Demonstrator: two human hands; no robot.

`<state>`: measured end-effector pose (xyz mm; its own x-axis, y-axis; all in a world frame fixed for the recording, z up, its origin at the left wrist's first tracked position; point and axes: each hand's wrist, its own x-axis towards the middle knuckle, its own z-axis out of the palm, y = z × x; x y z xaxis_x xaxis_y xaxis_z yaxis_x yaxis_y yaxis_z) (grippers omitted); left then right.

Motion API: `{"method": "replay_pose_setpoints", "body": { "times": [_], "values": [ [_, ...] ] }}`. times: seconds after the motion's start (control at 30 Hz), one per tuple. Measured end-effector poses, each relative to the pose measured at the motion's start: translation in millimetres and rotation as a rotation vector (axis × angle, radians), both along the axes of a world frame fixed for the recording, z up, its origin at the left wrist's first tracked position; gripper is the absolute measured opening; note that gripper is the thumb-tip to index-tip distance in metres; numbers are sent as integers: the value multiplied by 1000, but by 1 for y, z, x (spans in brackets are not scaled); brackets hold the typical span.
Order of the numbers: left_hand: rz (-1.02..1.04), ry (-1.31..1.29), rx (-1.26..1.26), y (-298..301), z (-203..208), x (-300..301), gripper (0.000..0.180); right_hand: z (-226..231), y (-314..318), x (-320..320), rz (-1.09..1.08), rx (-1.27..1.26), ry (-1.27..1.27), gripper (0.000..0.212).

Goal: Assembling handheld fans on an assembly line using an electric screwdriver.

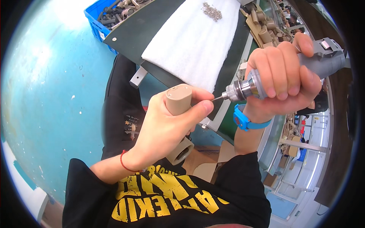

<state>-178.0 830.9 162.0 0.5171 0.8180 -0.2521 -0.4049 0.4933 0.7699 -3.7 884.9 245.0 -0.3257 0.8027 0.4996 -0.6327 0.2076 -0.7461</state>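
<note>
My left hand (157,123) is wrapped round a beige plastic handle-like housing (178,102). The housing's flat capped end points up past the fingers, and its hollow end shows below the hand. Left thumb and forefinger pinch together at the tip of a thin driver bit (217,98); anything small between them is too small to make out. My right hand (283,72) grips a grey electric screwdriver (321,60) with a silver chuck, tilted so the bit points left and slightly down. A pile of small screws (212,12) lies on a white padded sheet (190,45).
The sheet covers part of a dark green bench (129,38). A blue crate (98,24) of dark and beige tubular parts stands at the far left. More beige parts (266,34) lie beyond my right hand. A metal bracket (138,77) juts from the bench's near edge.
</note>
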Motion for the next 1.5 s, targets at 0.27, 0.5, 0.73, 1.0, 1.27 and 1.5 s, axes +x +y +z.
{"method": "replay_pose_setpoints", "body": {
  "times": [0.27, 0.5, 0.73, 1.0, 1.27, 1.5],
  "values": [
    [49, -59, -29, -9, 11, 3, 18, 6, -9, -2, -51, -14, 19, 19],
    [40, 131, 480, -16, -22, -9, 16, 24, -15, 22, 98, -171, -127, 20],
    [49, 148, 651, -19, -19, -7, 18, 18, -28, 25, 18, -153, -127, 18],
    [-13, 143, 535, -16, 0, -7, 21, 20, -30, 24, -27, -95, -170, 21],
    [-27, 236, 589, -14, -2, -4, 20, 22, -26, 21, 0, -166, -315, 27],
    [-81, 277, 591, -11, 1, -7, 20, 14, -12, 45, 79, 45, -59, 27]
  ]
}}
